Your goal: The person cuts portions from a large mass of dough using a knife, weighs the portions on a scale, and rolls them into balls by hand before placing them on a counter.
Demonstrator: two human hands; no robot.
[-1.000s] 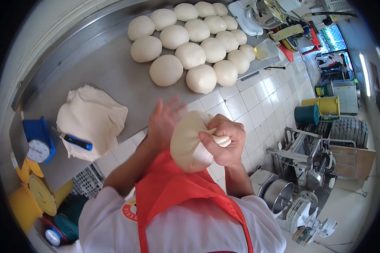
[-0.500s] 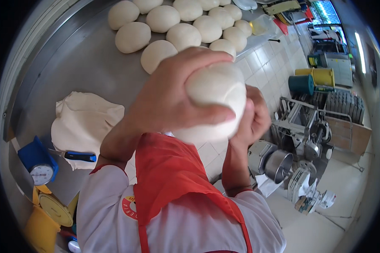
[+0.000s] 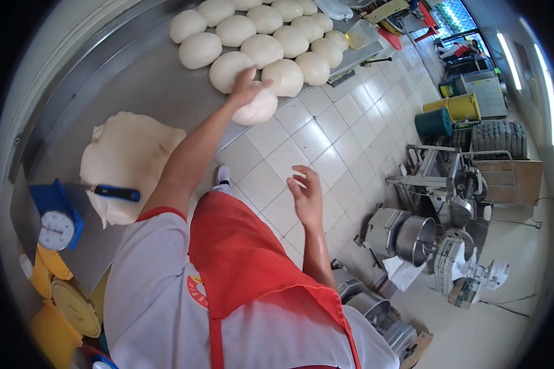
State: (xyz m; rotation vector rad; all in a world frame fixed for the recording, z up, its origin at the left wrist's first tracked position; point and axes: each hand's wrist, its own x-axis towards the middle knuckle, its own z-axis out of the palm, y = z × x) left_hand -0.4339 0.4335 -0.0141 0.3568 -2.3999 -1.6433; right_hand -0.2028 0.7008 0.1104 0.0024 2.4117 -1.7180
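Dough ball (image 3: pixel 256 109) in question sits in the upper middle of the frame, at the bench's front edge, with the left hand (image 3: pixel 247 90) on its upper side, thumb and fingers spread apart; whether they grip it or merely rest there, I cannot tell. Just beyond it, rows of pale rounded dough balls (image 3: pixel 236 31) (smooth, closely set) fill the top of the frame on the metal bench (image 3: pixel 129 80). Near the centre, the right hand (image 3: pixel 308 195) hangs empty above the tiled floor (image 3: pixel 252 154), its fingers apart and loosely curled. Toward the left, a slack dough mass (image 3: pixel 132 154) carries a dark-handled blade (image 3: pixel 117 193), and a blue scale (image 3: pixel 58 229) with a round dial stands beside it.
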